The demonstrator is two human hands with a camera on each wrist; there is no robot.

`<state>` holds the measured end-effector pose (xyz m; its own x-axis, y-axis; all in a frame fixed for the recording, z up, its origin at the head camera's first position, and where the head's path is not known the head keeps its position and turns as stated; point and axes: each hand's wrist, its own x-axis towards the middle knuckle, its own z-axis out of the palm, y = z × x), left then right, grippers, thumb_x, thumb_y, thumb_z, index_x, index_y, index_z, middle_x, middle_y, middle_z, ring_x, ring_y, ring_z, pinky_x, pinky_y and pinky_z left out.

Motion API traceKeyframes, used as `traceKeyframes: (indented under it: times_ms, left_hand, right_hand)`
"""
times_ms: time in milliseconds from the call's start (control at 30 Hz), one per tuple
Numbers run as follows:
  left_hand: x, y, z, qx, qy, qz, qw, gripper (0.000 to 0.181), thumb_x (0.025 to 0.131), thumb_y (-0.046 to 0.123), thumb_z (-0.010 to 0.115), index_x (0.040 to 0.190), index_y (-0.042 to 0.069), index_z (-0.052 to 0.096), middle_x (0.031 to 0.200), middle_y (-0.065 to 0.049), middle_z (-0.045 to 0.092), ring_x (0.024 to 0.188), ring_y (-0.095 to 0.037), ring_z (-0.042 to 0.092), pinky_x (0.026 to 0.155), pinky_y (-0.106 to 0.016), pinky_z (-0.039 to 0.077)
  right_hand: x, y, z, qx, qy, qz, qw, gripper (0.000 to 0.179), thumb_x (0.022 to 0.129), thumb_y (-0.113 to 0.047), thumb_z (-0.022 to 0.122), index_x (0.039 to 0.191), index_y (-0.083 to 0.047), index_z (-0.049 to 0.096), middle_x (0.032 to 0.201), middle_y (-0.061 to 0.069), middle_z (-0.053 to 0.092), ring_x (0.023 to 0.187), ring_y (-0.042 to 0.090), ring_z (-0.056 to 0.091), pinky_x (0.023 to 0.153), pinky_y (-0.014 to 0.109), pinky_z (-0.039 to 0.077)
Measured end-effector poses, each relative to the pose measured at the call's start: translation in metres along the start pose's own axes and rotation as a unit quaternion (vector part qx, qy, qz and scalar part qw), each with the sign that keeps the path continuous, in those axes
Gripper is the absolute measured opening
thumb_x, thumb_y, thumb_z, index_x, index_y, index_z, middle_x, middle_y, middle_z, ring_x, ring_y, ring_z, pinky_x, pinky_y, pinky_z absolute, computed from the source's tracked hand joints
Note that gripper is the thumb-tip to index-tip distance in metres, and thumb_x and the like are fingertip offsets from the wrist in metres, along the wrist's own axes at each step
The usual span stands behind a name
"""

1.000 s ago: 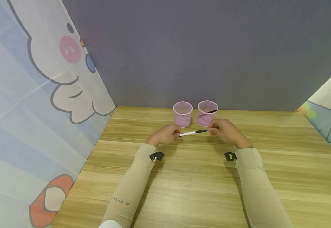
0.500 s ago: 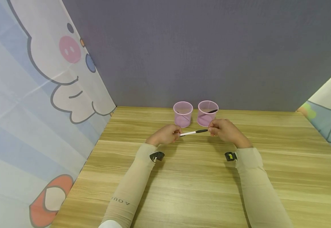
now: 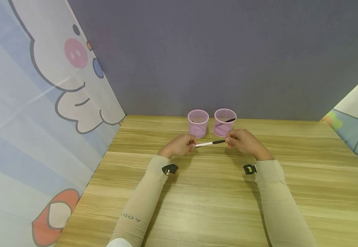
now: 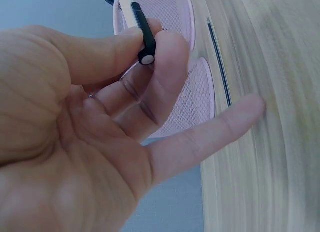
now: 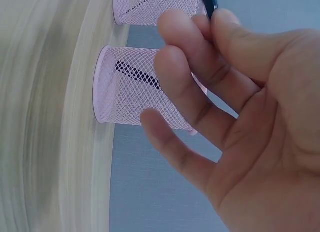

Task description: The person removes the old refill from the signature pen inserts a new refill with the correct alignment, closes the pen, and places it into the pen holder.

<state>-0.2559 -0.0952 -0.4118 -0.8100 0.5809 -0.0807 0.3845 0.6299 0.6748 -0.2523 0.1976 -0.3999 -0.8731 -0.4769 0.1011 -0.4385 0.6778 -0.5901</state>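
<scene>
Above the table, both hands hold a white pen (image 3: pixel 206 144) level between them. My left hand (image 3: pixel 180 145) pinches its white end, where the left wrist view shows a black clip (image 4: pixel 144 34) between thumb and fingers; the little finger sticks out straight. At the other end, my right hand (image 3: pixel 243 140) pinches the black tip part (image 5: pixel 209 1) between thumb and forefinger, its other fingers loosely spread. Just behind the hands stand two pink mesh cups, the left one (image 3: pixel 198 131) with a thin dark stick inside, the right one (image 3: pixel 221 129) with a black pen (image 3: pixel 230 120) leaning in it.
A thin dark rod (image 4: pixel 219 61) lies on the wooden table (image 3: pixel 197 192) in front of the cups, partly behind the left little finger. A grey wall (image 3: pixel 216 58) rises right behind the cups. A cartoon-printed curtain (image 3: pixel 37 137) borders the left side.
</scene>
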Motion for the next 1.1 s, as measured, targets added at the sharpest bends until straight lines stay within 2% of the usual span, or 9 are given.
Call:
traceKeyframes:
  times_ms: [533,833,1100]
  left_hand:
    - [0.0008,-0.0008,0.0007,0.002,0.001,0.011,0.9999,0.013,0.103,0.002,0.055,0.106,-0.004,0.066,0.079,-0.004,0.06,0.066,-0.01,0.056,0.058,-0.018,0.047]
    - [-0.0005,0.0012,0.0008,-0.007,-0.002,-0.001,1.0,0.015,0.103,0.002,0.053,0.11,-0.005,0.065,0.089,-0.013,0.066,0.068,-0.012,0.057,0.062,-0.019,0.051]
    - [-0.0004,0.0009,0.0012,-0.008,0.001,-0.008,0.9999,0.015,0.104,0.003,0.054,0.11,-0.004,0.066,0.091,-0.015,0.066,0.068,-0.013,0.057,0.06,-0.019,0.049]
  right_hand:
    - [0.0007,-0.0001,0.0007,-0.004,-0.007,0.005,1.0,0.02,0.103,-0.007,0.057,0.086,-0.002,0.066,0.071,0.003,0.067,0.068,0.015,0.056,0.065,0.031,0.044]
    - [0.0016,0.0006,0.0029,0.006,-0.013,0.016,0.9998,0.028,0.106,-0.012,0.052,0.082,-0.009,0.065,0.072,0.001,0.067,0.07,0.017,0.06,0.063,0.029,0.043]
    - [0.0023,0.0002,0.0039,-0.002,0.0,0.03,0.9996,0.029,0.108,-0.015,0.05,0.084,-0.008,0.065,0.073,0.003,0.065,0.067,0.015,0.054,0.061,0.029,0.042]
